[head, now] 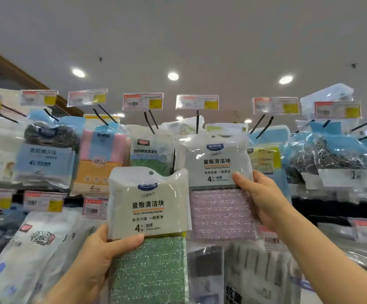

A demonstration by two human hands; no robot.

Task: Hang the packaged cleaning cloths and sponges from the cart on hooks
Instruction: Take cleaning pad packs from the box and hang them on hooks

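While the left hand [94,257] grips the green sponge pack [149,235] at its left edge, thumb laid across the front at label bottom, the pack is held upright in front of the display, lower centre of view. Pack has a white label w/ "4" count and a small round hang hole at top; hole is not on any hook.

The right hand [263,198] grasps the purple sponge pack [219,185] at its right edge, thumb on the front approx. at label bottom. This pack sits higher and further back than the green one; its left edge is overlapped by the green pack's top right corner. Its top slot is level w/ the base of a black hook [197,125]; cannot tell whether the hook passes through the slot.

Behind both packs: rows of hung goods. Left of centre, a pink/orange cloth pack [99,159]; further left, a blue scourer pack [46,154]. Far right, steel-wool packs [331,156] in blue-backed bags. Each hook carries a price tag [197,102] at its tip, red/yellow print, text blurred. Above, white ceiling w/ round ceiling lights [173,76].
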